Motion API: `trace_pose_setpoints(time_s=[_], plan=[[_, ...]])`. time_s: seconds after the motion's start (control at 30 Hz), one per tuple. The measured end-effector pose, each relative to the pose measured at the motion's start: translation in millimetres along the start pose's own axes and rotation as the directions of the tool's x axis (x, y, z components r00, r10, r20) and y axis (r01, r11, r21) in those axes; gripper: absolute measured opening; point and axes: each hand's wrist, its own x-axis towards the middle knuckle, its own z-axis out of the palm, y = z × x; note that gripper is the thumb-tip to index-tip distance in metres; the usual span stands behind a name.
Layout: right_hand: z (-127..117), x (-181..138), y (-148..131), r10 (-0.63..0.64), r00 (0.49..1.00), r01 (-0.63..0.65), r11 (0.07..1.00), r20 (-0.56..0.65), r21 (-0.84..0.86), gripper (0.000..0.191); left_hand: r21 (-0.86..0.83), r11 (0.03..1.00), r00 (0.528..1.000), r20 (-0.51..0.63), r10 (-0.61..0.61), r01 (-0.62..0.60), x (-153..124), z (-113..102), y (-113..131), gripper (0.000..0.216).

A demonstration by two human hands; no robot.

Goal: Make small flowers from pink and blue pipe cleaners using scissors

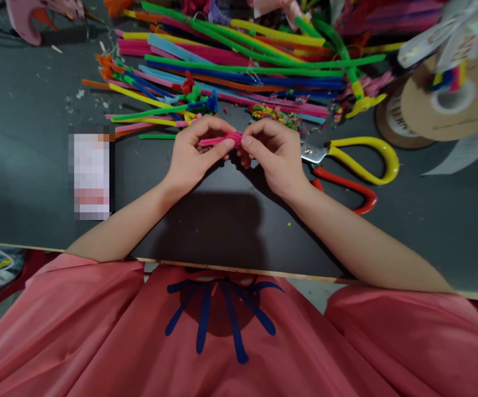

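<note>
Curled nearly closed, the left hand (193,156) and right hand (280,157) pinch and partly hide a fuzzy pink stem (211,141), one end toward nine o'clock.

We are seeing a hot-pink pipe-cleaner piece (218,140), yellow-and-red-handled scissors (315,153), a dark-grey tabletop (36,94) and a navy-streaked coral shirt (218,375).

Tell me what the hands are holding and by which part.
A pink pipe cleaner piece: the left hand and right hand pinch its bunched part with their fingertips, partly hiding it.
</note>
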Motion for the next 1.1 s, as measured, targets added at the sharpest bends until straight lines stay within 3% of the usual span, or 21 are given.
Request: trace_pose_setpoints(time_s=[0.3,0.8,1.1], plan=[[0,1,2,0.026,1.0,-0.026,1.0,0.002,-0.013,0.032,0.064,0.996,0.997,0.039,0.062,-0.064,-1,-1,-1,0.016],[-2,1,7,-0.037,0.999,0.038,0.999,-0.027,0.021,0.028,-0.075,0.996,0.997,0.041,0.058,-0.054,1,-4,-5,0.026],[-5,-1,12,-0.031,0.999,0.029,0.996,0.024,0.087,0.028,-0.114,0.992,0.998,0.02,0.051,-0.049,2,0,-4,0.014]])
